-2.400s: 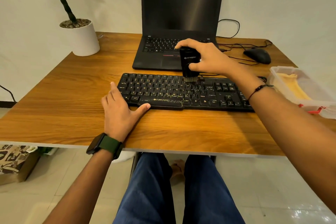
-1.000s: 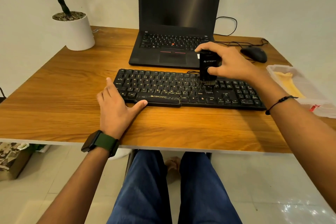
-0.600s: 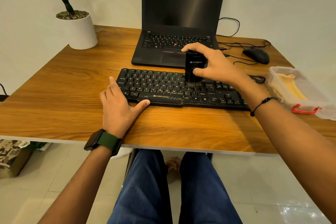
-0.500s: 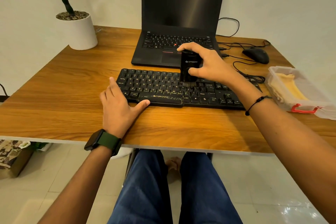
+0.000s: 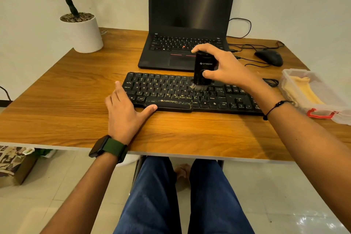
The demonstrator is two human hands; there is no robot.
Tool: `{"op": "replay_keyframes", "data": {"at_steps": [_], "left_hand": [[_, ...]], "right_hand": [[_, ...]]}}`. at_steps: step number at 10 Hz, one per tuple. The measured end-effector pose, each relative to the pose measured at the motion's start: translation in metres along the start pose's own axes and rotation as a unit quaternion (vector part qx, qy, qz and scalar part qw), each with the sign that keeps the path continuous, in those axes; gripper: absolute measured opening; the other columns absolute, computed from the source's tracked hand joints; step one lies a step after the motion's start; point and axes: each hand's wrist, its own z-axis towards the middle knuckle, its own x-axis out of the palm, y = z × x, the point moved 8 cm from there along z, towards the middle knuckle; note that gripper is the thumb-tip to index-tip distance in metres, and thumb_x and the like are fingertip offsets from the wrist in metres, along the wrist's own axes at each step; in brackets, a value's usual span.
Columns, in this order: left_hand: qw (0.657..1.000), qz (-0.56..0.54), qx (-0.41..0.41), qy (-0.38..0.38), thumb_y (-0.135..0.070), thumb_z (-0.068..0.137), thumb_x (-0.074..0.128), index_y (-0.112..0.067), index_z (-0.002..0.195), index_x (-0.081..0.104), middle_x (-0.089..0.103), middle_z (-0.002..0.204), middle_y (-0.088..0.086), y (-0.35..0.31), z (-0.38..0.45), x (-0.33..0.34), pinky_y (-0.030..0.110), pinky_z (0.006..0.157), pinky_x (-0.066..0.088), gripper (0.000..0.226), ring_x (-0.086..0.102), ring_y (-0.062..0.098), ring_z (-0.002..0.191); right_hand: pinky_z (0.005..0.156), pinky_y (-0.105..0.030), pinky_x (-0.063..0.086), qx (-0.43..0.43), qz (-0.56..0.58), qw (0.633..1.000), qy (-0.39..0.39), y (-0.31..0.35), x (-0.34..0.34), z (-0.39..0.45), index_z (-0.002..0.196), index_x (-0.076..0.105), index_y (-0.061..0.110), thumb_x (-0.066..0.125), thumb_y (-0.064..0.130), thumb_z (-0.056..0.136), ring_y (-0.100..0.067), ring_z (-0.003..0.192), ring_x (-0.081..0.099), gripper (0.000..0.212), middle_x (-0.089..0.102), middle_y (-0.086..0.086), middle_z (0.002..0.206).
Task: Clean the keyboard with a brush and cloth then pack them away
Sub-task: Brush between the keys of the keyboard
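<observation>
The brush (image 5: pixel 202 71) is pinched upright in the grip of the right hand (image 5: pixel 221 66), bristles on the upper key rows of the keyboard (image 5: pixel 190 94) mid-bench; it is seen shifted back toward the bench's left edge from the right-hand keys a second ago. The left hand (image 5: pixel 124 111) lies flat, fingers spread, bracing the keyboard's left end. Brushing is judged unfinished, with the cloth (image 5: pixel 307 91) unused in the box (image 5: pixel 322 104) at the right edge.
</observation>
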Motion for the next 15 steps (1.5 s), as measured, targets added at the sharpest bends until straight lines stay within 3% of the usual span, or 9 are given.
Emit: {"op": "replay_keyframes", "data": {"at_steps": [2, 4, 5, 7, 12, 13, 15], "left_hand": [[1.000, 0.002, 0.001, -0.003, -0.054, 0.068, 0.071, 0.000, 0.146, 0.005, 0.029, 0.144, 0.020, -0.001, 0.000, 0.000, 0.045, 0.106, 0.027, 0.115, 0.024, 0.036, 0.131], [1.000, -0.001, 0.001, -0.004, -0.053, 0.069, 0.071, 0.000, 0.146, 0.005, 0.028, 0.145, 0.020, -0.002, -0.001, -0.001, 0.045, 0.107, 0.026, 0.114, 0.023, 0.036, 0.131], [1.000, 0.007, 0.001, -0.004, -0.054, 0.069, 0.070, 0.001, 0.146, 0.005, 0.028, 0.145, 0.021, -0.002, -0.001, -0.001, 0.045, 0.107, 0.025, 0.115, 0.023, 0.037, 0.131], [1.000, 0.000, 0.002, -0.003, -0.055, 0.068, 0.070, 0.001, 0.146, 0.005, 0.028, 0.145, 0.019, -0.001, -0.001, 0.000, 0.043, 0.107, 0.026, 0.115, 0.023, 0.036, 0.130], [1.000, 0.005, 0.004, -0.004, -0.055, 0.068, 0.070, 0.000, 0.146, 0.005, 0.029, 0.145, 0.020, -0.001, -0.001, 0.000, 0.044, 0.106, 0.027, 0.115, 0.024, 0.036, 0.130], [1.000, 0.006, 0.003, -0.004, -0.055, 0.069, 0.070, 0.000, 0.146, 0.005, 0.028, 0.145, 0.019, -0.001, 0.000, 0.000, 0.044, 0.106, 0.027, 0.115, 0.024, 0.036, 0.130], [1.000, 0.006, 0.003, -0.008, -0.054, 0.068, 0.070, 0.001, 0.146, 0.006, 0.028, 0.145, 0.021, -0.001, -0.001, -0.001, 0.044, 0.106, 0.026, 0.115, 0.024, 0.037, 0.130]], "right_hand": [[0.059, -0.008, 0.040, -0.003, -0.086, 0.996, 0.028, 0.000, -0.008, -0.002, 0.130, 0.042, 0.030, 0.061, 0.003, 0.081, -0.013, 0.096, 0.049, 0.059, 0.048, 0.004, 0.113], [0.065, 0.002, 0.042, -0.037, -0.040, 0.998, -0.013, 0.020, -0.010, 0.008, 0.129, 0.043, 0.028, 0.061, 0.002, 0.079, -0.013, 0.102, 0.050, 0.059, 0.049, 0.005, 0.122], [0.067, -0.001, 0.045, -0.060, -0.051, 0.997, 0.013, 0.030, 0.004, 0.014, 0.130, 0.043, 0.026, 0.061, 0.002, 0.080, -0.012, 0.100, 0.051, 0.059, 0.048, 0.007, 0.122], [0.059, -0.005, 0.046, -0.040, -0.073, 0.995, 0.050, 0.022, 0.014, 0.013, 0.130, 0.042, 0.029, 0.060, 0.002, 0.080, -0.013, 0.092, 0.053, 0.060, 0.050, 0.003, 0.117], [0.058, -0.013, 0.043, 0.026, -0.108, 0.994, 0.023, -0.010, -0.018, -0.015, 0.130, 0.041, 0.031, 0.061, 0.004, 0.081, -0.009, 0.082, 0.052, 0.059, 0.049, 0.004, 0.111], [0.065, -0.017, 0.046, 0.001, -0.124, 0.992, 0.011, 0.004, -0.017, -0.011, 0.131, 0.042, 0.030, 0.061, 0.004, 0.081, -0.014, 0.094, 0.051, 0.060, 0.048, 0.006, 0.109], [0.066, -0.011, 0.046, -0.054, -0.094, 0.994, 0.023, 0.028, 0.008, 0.004, 0.132, 0.042, 0.029, 0.061, 0.003, 0.080, -0.014, 0.099, 0.053, 0.061, 0.053, -0.002, 0.124]]}}
